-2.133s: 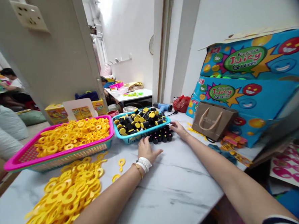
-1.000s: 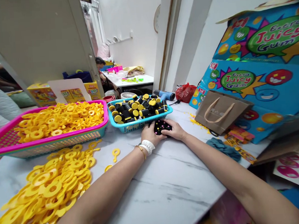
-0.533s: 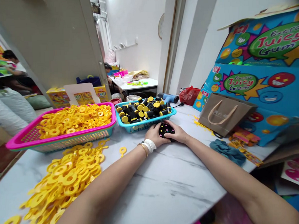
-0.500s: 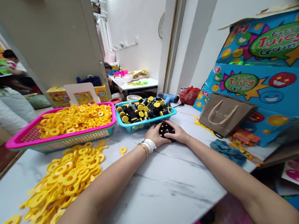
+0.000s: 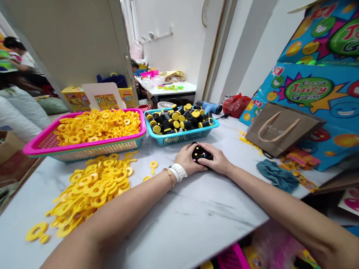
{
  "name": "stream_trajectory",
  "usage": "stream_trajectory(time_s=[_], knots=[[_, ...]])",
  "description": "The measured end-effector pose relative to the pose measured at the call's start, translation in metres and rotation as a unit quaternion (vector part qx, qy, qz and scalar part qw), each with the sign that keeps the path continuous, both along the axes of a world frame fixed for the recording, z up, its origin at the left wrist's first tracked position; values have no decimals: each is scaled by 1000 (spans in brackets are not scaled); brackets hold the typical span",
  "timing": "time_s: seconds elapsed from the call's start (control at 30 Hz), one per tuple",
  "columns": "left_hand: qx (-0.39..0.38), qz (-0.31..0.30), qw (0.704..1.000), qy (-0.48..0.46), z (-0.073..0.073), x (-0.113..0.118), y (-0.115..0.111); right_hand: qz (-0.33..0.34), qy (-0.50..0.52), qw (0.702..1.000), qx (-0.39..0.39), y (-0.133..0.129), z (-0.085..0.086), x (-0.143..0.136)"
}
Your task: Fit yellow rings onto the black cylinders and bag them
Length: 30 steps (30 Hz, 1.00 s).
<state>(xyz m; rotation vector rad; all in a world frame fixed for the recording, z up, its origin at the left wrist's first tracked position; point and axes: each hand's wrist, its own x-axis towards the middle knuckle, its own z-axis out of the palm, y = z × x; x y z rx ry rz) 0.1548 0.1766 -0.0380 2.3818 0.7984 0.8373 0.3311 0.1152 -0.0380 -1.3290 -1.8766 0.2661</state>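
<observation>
A black object with small coloured dots (image 5: 201,152) is cupped between both hands, on or just above the table; most of it is hidden by fingers, so its exact kind is unclear. My left hand (image 5: 187,160), with white and gold bracelets at the wrist, wraps its left side. From the right, my right hand (image 5: 217,160) closes round it, thumb across the front. Just beyond the hands stands a turquoise basket (image 5: 186,138) full of black cylinders with yellow ends (image 5: 175,116). Left of my hands lie loose yellow ring-shaped plastic pieces (image 5: 94,188).
A pink basket (image 5: 36,149) heaped with yellow pieces stands at the back left. To the right are a brown paper bag (image 5: 284,130), a blue cloth (image 5: 276,175) and blue gum cartons (image 5: 325,85). A red plastic bag (image 5: 236,105) lies behind. Another person (image 5: 25,60) sits far left.
The view has shifted, so the baskets appear higher and further right. Both hands still hold the dotted black object, now a little farther from the turquoise basket.
</observation>
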Motion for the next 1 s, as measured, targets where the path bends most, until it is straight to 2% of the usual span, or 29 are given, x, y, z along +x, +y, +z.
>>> stream_trajectory(time_s=[0.27,0.4,0.5,0.63,1.0], knots=[[-28,39,999,2,12,-84,-87,63,-14,998,-6,-63,6,-73],[-15,65,998,18,15,-118,-115,109,-16,994,-11,-80,9,-102],[-13,76,997,28,16,-132,-122,116,-12,993,-28,-85,12,-112],[-23,69,997,24,17,-138,-122,92,-5,994,-53,-88,15,-112],[-15,101,990,94,14,-162,-141,102,-15,994,-36,-91,16,-108]])
